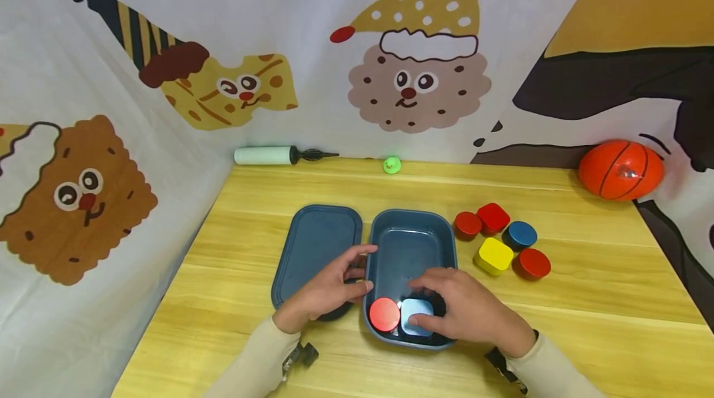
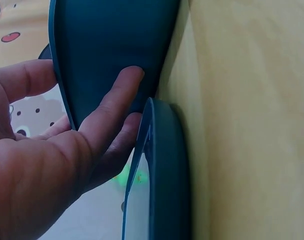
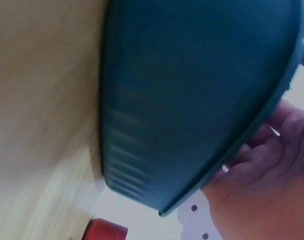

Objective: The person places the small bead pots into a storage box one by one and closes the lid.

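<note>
A dark blue-grey rectangular box (image 1: 409,255) stands uncovered between my hands. Near its front wall inside lie a round red block (image 1: 385,314) and a square blue block (image 1: 409,308). My left hand (image 1: 331,286) rests at the box's left side, its fingers extended along the outer wall (image 2: 102,35). My right hand (image 1: 471,305) reaches over the right rim, thumb across the blue block's top and loosely bent fingers just beyond its far edge. From the right wrist view, the outer wall (image 3: 192,90) hides the fingertips and the blocks.
The matching lid (image 1: 323,240) lies left of the box, partly under my left hand. Right of the box sit several blocks, including a yellow one (image 1: 494,256) and a blue one (image 1: 520,235). Behind are a hand pump (image 1: 266,155), green duck (image 1: 392,165) and orange ball (image 1: 621,170).
</note>
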Available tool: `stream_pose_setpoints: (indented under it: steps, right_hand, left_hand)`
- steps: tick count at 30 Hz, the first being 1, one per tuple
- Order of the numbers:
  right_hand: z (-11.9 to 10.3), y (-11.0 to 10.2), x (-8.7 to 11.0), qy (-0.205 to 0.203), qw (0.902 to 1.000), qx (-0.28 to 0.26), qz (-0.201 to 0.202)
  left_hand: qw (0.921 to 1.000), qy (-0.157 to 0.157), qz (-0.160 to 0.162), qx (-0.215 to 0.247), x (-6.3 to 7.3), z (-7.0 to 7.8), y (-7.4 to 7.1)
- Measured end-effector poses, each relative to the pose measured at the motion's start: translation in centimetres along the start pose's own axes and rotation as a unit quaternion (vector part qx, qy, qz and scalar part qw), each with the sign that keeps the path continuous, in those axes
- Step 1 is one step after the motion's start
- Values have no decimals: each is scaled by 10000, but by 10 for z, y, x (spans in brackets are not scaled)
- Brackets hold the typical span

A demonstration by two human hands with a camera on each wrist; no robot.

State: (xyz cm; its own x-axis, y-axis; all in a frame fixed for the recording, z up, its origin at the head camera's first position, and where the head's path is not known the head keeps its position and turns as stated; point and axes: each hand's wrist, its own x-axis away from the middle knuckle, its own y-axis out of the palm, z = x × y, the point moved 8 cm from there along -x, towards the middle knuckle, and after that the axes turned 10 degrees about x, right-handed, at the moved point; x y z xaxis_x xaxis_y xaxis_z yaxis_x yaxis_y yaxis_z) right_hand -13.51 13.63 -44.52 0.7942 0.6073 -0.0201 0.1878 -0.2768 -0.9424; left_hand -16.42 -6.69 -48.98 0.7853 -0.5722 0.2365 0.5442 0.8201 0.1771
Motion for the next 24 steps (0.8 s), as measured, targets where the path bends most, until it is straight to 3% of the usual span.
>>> stream_pose_setpoints:
  steps: [5,12,24]
  right_hand:
    - [12,-20,3,112,9963,-442,724]
    - [40,-49,11,548,9844,-230,1655]
    - [95,-83,38,1193,9591,-129,2565]
  left_hand:
    - [10000,-50,39,-35,1,1,0]
    - [9999,1,18,-101,0,1,1]
    - [9999,-51,89,-94,1,1,1]
